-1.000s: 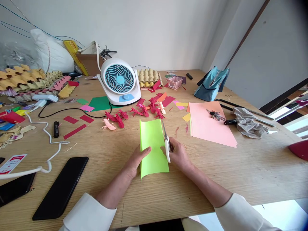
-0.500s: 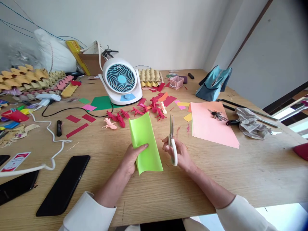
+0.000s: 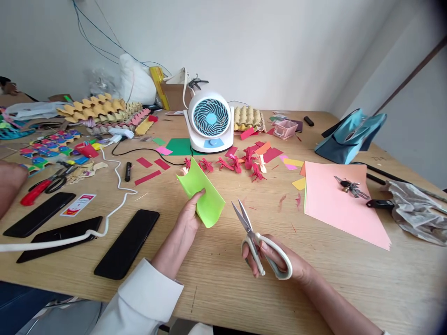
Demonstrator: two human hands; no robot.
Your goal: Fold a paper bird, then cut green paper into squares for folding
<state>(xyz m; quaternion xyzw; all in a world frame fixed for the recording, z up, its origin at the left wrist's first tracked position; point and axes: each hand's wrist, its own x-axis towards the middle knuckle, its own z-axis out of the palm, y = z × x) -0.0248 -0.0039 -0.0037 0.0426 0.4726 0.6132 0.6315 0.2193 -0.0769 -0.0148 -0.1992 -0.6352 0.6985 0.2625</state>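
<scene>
Can't see into the blue bag [image 3: 349, 138], well right of the white fan [image 3: 211, 120]! Can't make out the pink basket [image 3: 284, 130]'s contents, nearer the fan. Gripping green paper [image 3: 204, 197] in left fingers [image 3: 196, 197], in front of the fan! Front-right of the fan, holding spread scissors [image 3: 248, 230] in right fingers [image 3: 248, 260], clear of the paper.

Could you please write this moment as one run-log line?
Left hand: holds green paper | Right hand: holds white-handled scissors, open, apart from green paper | Beyond: red paper figures, fan
</scene>
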